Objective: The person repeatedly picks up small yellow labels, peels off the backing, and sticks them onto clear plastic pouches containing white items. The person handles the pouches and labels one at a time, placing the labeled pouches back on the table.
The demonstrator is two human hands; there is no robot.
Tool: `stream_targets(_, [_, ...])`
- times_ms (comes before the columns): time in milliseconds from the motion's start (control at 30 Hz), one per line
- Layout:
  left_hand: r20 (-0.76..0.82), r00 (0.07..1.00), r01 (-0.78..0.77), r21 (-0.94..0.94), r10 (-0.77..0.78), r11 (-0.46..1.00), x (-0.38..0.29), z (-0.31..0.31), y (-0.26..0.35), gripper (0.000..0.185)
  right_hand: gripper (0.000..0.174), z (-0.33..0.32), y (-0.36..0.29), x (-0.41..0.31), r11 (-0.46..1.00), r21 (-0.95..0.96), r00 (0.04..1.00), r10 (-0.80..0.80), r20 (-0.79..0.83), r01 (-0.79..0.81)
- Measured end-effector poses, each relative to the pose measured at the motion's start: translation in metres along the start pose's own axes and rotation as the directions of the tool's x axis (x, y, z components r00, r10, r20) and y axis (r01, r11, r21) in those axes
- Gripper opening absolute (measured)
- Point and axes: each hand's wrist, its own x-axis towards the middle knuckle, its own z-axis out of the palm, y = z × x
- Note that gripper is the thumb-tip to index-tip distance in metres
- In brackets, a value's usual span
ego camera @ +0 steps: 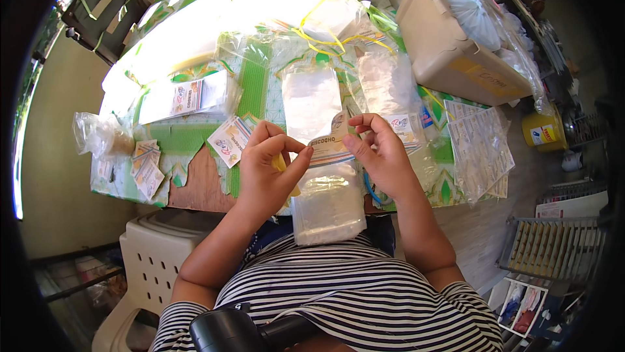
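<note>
My left hand (266,171) pinches the left end of a printed paper label (331,146) between thumb and fingertip. A piece of something yellow (280,162) shows behind those fingers, mostly hidden. At the label's right end, my right hand (383,157) has its thumb and forefinger on the edge. The label sits over a stack of clear plastic bags (329,210), which hangs past the table edge towards my lap. Beyond it lies another pile of clear bags (311,96). Beside my left hand is a small pile of printed labels (228,141).
A green-and-white patterned cloth (254,83), torn near the front, covers the table. Labelled bags (195,96) and loose labels (147,171) lie left. On the right are label sheets (481,149) and a tan plastic bin (459,66). A plastic chair (151,249) stands left.
</note>
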Motion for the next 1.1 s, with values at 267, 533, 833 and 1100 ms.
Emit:
stream_targets(267, [0.105, 0.976, 0.178, 0.135, -0.193, 0.975, -0.018, 0.0, -0.013, 0.014, 0.024, -0.007, 0.021, -0.01, 0.961, -0.276, 0.987, 0.049, 0.152, -0.005])
stream_targets(533, [0.159, 0.974, 0.1, 0.329, -0.16, 0.939, -0.024, 0.009, -0.013, 0.015, 0.021, 0.002, 0.028, -0.017, 0.914, -0.398, 0.995, -0.042, 0.093, 0.076])
stream_targets(833, [0.188, 0.973, 0.048, 0.393, -0.131, 0.918, -0.02, 0.009, -0.018, 0.024, 0.024, 0.007, 0.035, -0.023, 0.873, -0.48, 0.996, -0.051, 0.073, 0.08])
stream_targets(1100, [0.198, 0.971, 0.022, 0.488, -0.135, 0.872, -0.012, -0.005, -0.023, 0.048, 0.047, 0.007, 0.028, -0.023, 0.96, -0.259, 0.993, 0.115, 0.029, -0.104])
